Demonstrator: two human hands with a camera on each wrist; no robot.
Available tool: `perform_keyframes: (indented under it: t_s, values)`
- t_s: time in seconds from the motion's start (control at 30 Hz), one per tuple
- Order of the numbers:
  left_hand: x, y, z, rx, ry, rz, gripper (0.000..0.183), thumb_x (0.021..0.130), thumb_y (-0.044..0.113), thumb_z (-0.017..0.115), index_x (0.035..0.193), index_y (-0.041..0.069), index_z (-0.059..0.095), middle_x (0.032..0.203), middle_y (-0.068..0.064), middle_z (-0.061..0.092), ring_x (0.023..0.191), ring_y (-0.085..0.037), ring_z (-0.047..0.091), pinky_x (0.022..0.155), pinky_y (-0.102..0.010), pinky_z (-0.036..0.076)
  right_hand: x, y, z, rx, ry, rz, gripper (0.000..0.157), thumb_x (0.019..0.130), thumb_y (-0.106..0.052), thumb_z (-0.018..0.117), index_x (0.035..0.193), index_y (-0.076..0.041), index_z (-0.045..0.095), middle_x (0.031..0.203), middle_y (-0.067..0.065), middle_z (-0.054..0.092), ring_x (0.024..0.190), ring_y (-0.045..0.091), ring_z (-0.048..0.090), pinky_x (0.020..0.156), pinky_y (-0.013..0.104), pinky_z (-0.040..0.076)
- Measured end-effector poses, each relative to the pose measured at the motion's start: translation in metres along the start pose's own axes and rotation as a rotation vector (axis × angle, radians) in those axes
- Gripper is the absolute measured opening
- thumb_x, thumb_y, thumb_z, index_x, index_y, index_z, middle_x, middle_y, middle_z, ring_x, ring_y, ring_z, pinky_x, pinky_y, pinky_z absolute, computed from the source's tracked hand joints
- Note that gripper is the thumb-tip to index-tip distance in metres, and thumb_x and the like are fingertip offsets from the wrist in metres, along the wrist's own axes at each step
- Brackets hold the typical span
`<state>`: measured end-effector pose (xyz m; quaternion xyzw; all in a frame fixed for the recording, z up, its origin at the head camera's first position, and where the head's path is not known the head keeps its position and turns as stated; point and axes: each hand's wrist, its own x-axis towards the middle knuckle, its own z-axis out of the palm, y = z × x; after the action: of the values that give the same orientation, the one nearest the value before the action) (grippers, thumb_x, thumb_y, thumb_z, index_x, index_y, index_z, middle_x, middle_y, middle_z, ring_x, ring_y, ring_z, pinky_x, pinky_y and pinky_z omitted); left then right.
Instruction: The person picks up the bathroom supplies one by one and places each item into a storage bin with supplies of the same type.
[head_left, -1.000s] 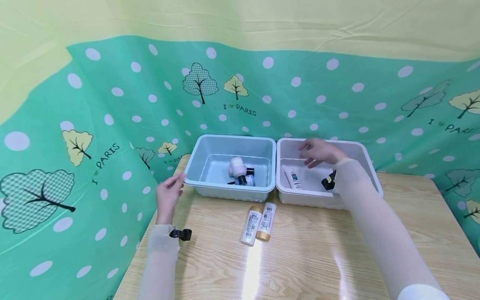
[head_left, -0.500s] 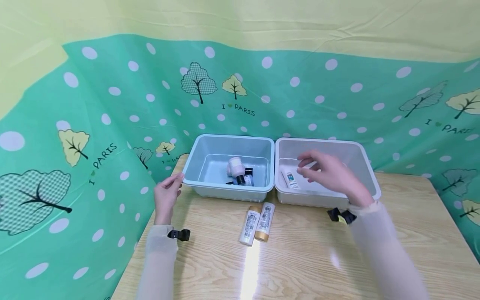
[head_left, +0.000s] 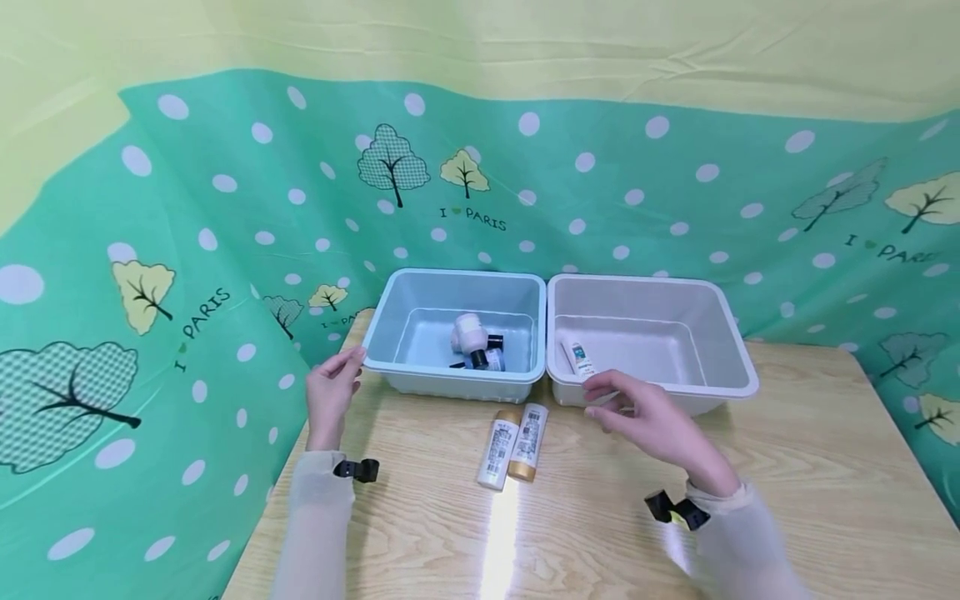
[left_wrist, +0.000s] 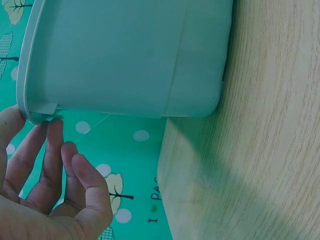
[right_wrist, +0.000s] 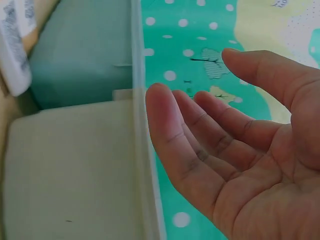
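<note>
My left hand (head_left: 332, 402) pinches the front left corner of the light blue bin (head_left: 465, 385); in the left wrist view the thumb lies on the rim and the fingertips sit under it. Inside this bin a white bottle with a black cap (head_left: 469, 332) lies over other small bottles. My right hand (head_left: 654, 421) hovers in front of the grey bin (head_left: 667, 388), holding nothing, with thumb and fingers apart and loosely bent. A small white tube (head_left: 578, 358) leans in the grey bin's left front corner.
Two white bottles with gold caps, a left one (head_left: 498, 450) and a right one (head_left: 528, 442), lie side by side on the wooden table (head_left: 420, 517) before the bins. A green dotted curtain (head_left: 300, 200) hangs behind and at the left.
My right hand has come out of the grey bin, moving back toward me over its front rim. The left hand stays at the blue bin's corner.
</note>
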<state>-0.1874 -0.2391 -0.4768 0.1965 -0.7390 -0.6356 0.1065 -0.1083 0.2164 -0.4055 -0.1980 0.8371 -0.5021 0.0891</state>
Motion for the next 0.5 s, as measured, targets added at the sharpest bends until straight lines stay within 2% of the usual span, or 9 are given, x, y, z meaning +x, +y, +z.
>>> perform_keyframes:
  t_s: [0.1,0.3,0.5]
  values:
    - [0.0,0.0,-0.001,-0.005,0.001,-0.005,0.041,0.09,0.042,0.075,0.119,0.014,0.075,0.103,0.002,0.071,0.095,-0.021,0.061,0.074,-0.025,0.055,-0.001,0.008,0.008,0.016,-0.006,0.017,0.031,0.097,-0.016,0.07,0.123,-0.003,0.061,0.113,0.009,0.067,0.091,0.023,0.069,0.071,0.032,0.058]
    - [-0.001,0.001,-0.001,-0.008,0.008,0.0,0.04,0.09,0.042,0.075,0.118,0.013,0.075,0.1,0.004,0.071,0.091,-0.018,0.062,0.074,-0.026,0.056,0.002,0.022,0.022,-0.067,0.019,0.003,0.029,0.095,-0.014,0.071,0.121,-0.003,0.063,0.11,0.007,0.068,0.092,0.021,0.068,0.074,0.032,0.058]
    - [0.0,0.002,0.0,-0.007,0.009,-0.001,0.041,0.09,0.042,0.075,0.119,0.013,0.075,0.1,0.004,0.071,0.089,-0.014,0.061,0.077,-0.029,0.056,0.005,0.036,0.041,-0.07,0.017,0.07,0.029,0.095,-0.019,0.072,0.119,-0.005,0.065,0.108,0.009,0.069,0.09,0.02,0.067,0.072,0.029,0.057]
